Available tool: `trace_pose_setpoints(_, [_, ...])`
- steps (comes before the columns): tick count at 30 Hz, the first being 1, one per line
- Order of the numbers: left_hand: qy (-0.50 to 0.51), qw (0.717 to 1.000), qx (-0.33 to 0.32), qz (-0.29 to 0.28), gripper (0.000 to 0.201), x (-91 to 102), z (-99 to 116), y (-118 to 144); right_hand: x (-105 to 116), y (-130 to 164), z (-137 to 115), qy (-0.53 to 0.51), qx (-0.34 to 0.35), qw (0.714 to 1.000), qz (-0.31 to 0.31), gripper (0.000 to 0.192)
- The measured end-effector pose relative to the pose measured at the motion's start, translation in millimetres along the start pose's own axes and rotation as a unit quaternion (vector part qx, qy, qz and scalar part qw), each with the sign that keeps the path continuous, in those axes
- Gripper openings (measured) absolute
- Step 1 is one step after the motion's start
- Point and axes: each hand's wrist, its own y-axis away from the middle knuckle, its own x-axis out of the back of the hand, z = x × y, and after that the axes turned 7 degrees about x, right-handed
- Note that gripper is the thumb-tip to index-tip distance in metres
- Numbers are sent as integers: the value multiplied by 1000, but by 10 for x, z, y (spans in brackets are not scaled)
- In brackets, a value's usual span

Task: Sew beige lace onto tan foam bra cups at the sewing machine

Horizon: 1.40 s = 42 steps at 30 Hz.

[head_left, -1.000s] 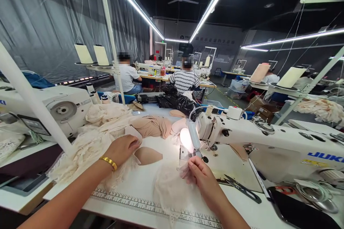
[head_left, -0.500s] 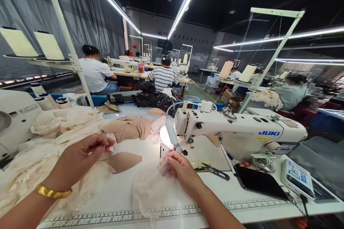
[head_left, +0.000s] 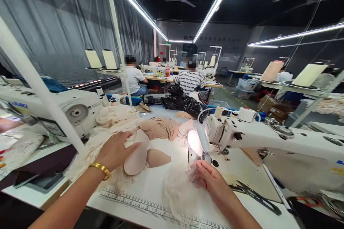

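My left hand (head_left: 114, 150), with a gold bangle on the wrist, grips a beige foam bra cup (head_left: 137, 154) lifted off the pile of cream lace (head_left: 107, 134). Another beige cup (head_left: 158, 157) lies flat on the white table (head_left: 150, 189) just right of it. My right hand (head_left: 208, 177) pinches a sheer cream lace piece (head_left: 178, 193) below the needle area of the white sewing machine (head_left: 268, 146), whose lamp (head_left: 194, 141) glows. A stack of tan cups (head_left: 159, 128) sits farther back.
Black scissors (head_left: 258, 196) lie to the right of my right hand. A second sewing machine (head_left: 64, 109) stands at the left behind a white thread-stand pole (head_left: 40, 89). A printed ruler (head_left: 150, 207) runs along the table's front edge. Other people sit at machines behind; a black plastic bag (head_left: 182, 103) lies beyond.
My left hand has lifted a beige cup off the lace pile and holds it upright. The right hand stays on the lace by the needle. The view swung back left.
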Motion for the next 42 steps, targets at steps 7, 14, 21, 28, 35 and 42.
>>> trace_pose_setpoints(7, [6, 999, -20, -47, 38, -289, -38, 111, -15, -5, -10, -1, 19, 1000, 7, 53])
trace_pose_setpoints(14, [242, 935, -101, -237, 46, -32, 486, 230, -21, -53, -47, -12, 30, 999, 18, 59])
trace_pose_setpoints(21, [85, 924, -246, -280, 26, -243, 1278, 233, -27, -51, -89, 16, 71, 997, 6, 54])
trace_pose_setpoints(28, [233, 783, -335, -469, 70, -388, 1458, 60, -73, 104, -297, 136, 138, 980, -36, 34])
trace_pose_setpoints(35, [271, 805, -295, -437, 35, -297, 1446, -15, -34, 332, -716, 379, 322, 862, 101, 11])
trace_pose_setpoints(42, [94, 857, -493, 115, 17, -318, 1087, 119, -15, 141, -406, 479, 463, 742, 76, 22])
